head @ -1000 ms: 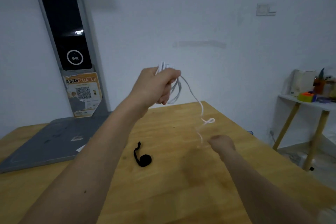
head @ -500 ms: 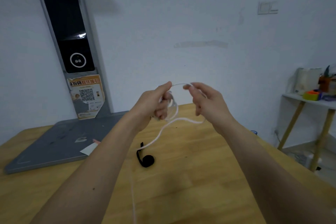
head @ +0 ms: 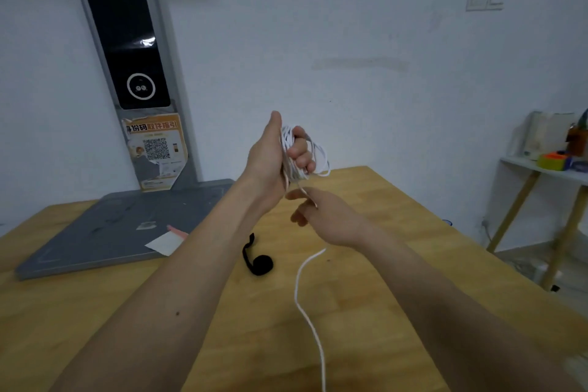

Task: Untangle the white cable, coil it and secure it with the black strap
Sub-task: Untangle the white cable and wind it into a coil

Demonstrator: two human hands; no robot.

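Note:
My left hand (head: 273, 156) is raised above the wooden table (head: 366, 312) and grips several loops of the white cable (head: 288, 140). A strand runs down from the bundle into my right hand (head: 321, 213), which pinches it just below the left hand. The free tail of the cable (head: 305, 312) hangs past my right wrist and trails toward the near edge. The black strap (head: 257, 259), partly rolled, lies on the table under my left forearm.
A grey flat-based stand (head: 105, 226) with a tall dark panel (head: 121, 29) and a QR-code poster stands at the back left. A white paper slip (head: 165, 242) lies at its edge. A small side table (head: 547, 169) with coloured items stands at the right.
My right hand dropped from level with the left to just below it, drawing the strand down. More loops now sit in my left hand, and the tail hangs lower right.

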